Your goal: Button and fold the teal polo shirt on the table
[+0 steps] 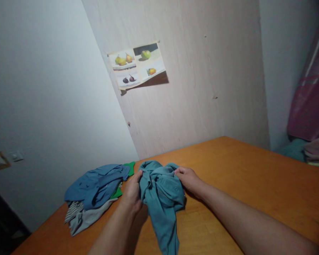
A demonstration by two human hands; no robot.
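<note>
A crumpled teal shirt (162, 198) lies on the orange wooden table (241, 177) in front of me, one end trailing toward the near edge. My left hand (132, 191) grips its left side with the fingers curled into the cloth. My right hand (188, 179) pinches the shirt's upper right part. Both forearms reach in from the bottom of the view.
A pile of clothes sits to the left of the teal shirt: a blue shirt (98, 184) on top, a green garment (127, 170) and a grey striped one (79, 216) beneath. A fruit picture (136, 65) hangs on the wall. Pink and teal fabrics (311, 106) are at the far right.
</note>
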